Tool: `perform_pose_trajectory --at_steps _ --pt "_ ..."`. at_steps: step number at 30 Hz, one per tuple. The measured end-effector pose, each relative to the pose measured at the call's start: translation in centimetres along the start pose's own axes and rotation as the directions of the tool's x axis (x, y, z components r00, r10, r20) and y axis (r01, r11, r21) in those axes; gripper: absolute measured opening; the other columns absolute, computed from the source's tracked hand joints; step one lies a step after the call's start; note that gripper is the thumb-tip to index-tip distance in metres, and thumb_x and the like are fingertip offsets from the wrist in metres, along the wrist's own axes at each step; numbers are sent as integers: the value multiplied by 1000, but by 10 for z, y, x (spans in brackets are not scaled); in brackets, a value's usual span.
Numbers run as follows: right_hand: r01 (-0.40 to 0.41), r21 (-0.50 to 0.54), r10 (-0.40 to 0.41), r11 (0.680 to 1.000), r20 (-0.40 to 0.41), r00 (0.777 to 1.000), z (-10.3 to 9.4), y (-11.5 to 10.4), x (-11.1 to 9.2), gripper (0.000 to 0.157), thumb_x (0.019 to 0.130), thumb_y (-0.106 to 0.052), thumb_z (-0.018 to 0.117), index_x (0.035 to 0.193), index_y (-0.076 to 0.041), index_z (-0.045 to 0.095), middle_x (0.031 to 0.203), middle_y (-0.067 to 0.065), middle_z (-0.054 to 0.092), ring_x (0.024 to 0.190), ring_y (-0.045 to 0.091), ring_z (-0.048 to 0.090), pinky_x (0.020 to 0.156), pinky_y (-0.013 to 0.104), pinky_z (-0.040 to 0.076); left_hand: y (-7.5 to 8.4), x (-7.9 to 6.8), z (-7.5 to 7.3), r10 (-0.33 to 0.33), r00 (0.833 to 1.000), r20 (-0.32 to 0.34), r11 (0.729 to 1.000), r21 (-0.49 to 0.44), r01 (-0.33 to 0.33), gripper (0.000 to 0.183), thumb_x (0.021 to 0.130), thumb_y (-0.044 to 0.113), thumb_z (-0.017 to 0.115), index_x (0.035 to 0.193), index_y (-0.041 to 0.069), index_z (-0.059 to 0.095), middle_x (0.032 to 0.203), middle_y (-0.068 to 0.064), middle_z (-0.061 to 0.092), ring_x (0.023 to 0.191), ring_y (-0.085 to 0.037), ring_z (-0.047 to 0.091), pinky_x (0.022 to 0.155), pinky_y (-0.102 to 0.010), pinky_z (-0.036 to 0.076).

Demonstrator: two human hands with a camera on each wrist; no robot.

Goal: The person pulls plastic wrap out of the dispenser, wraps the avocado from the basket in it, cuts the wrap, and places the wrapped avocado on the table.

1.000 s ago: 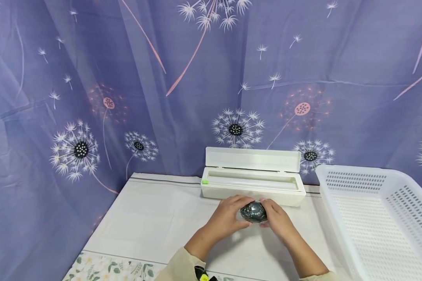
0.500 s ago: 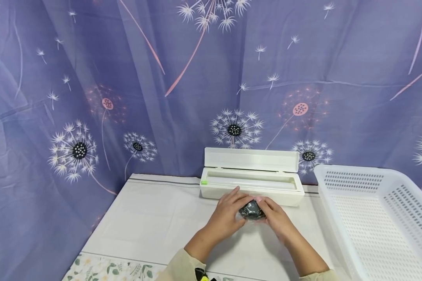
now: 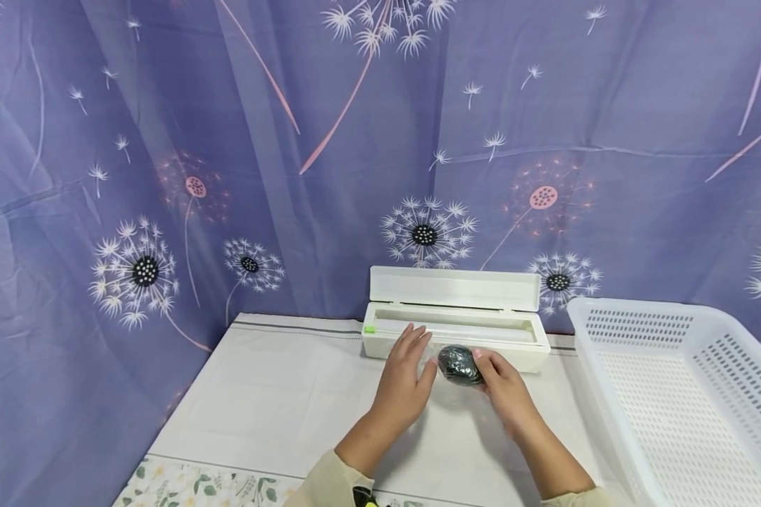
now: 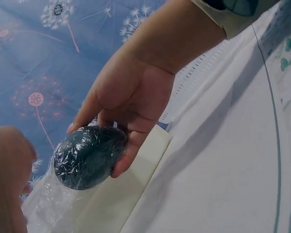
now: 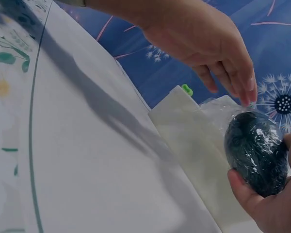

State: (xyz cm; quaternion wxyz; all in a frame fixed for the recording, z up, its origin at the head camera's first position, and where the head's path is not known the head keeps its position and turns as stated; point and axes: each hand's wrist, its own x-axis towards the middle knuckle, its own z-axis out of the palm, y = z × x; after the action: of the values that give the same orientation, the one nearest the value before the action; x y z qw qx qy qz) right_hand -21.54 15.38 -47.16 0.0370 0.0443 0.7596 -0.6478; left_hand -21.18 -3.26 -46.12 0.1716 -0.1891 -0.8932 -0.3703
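A dark green, egg-shaped object is wrapped in shiny cling film, held up in front of the white box. My right hand grips its right end between thumb and fingers. On its other side is my left hand, fingers straight and spread, with the thumb close to the wrap. From the wrapped object, a loose tail of clear film trails toward the left hand in the left wrist view. In the right wrist view, the left fingertips are right at the film above the object.
A long white cling film box stands behind the hands, its lid raised, a roll inside and a green slider at its left end. A white perforated basket is at the right. Behind hangs a purple dandelion curtain.
My left hand has come off the wrapped object, its fingers straightening and moving to the left. My right hand keeps hold of it and has tilted it and raised it slightly.
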Motion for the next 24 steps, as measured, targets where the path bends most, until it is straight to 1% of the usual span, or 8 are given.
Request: perform_pose_trajectory --at_steps 2,4,8,13,17,21,24 --pt "10 12 -10 1000 -3 1000 1 -1 -1 51 102 -41 43 133 -2 51 131 18 55 95 -1 60 85 15 51 1 0 0 -25 1000 12 999 -34 26 46 101 30 47 141 9 49 149 -6 46 143 -25 38 115 -45 35" --pt "26 13 -26 1000 0 1000 3 -3 -3 51 101 -42 44 132 -2 52 130 17 56 95 0 60 85 16 51 1 -1 2 -42 998 51 997 -55 45 50 102 37 42 143 8 46 150 -7 44 141 -24 40 115 -44 36" --pt "47 4 -47 999 13 999 7 -5 -6 53 100 -45 46 131 -3 54 128 16 57 97 2 60 85 18 51 0 -4 6 -67 989 129 993 -88 78 60 103 48 33 148 9 39 155 -6 37 144 -23 35 117 -44 32" --pt "45 -4 -45 999 5 999 8 -8 -8 51 99 -47 46 127 -6 56 123 12 58 96 5 60 85 20 51 0 -5 9 -76 981 176 986 -136 101 65 102 53 31 152 13 29 159 -4 30 146 -23 31 118 -45 29" --pt "54 -24 -53 998 7 999 8 -10 -9 51 99 -47 45 127 -5 56 122 11 59 95 6 60 85 21 51 0 -6 13 -102 968 229 975 -172 143 70 100 59 29 155 18 19 161 0 23 148 -22 27 119 -47 28" --pt "68 -39 -68 997 19 998 9 -12 -11 51 99 -46 46 126 -5 57 122 13 60 97 5 60 86 21 51 0 -7 14 -142 955 261 953 -225 203 71 98 62 29 156 24 14 161 1 22 148 -23 26 118 -50 28" --pt "75 -41 -74 996 34 997 12 -13 -13 50 99 -46 47 125 -5 58 122 13 61 99 7 61 88 23 52 -1 -6 15 -178 947 268 920 -297 256 68 98 61 32 155 29 15 160 2 24 147 -22 26 118 -51 27"
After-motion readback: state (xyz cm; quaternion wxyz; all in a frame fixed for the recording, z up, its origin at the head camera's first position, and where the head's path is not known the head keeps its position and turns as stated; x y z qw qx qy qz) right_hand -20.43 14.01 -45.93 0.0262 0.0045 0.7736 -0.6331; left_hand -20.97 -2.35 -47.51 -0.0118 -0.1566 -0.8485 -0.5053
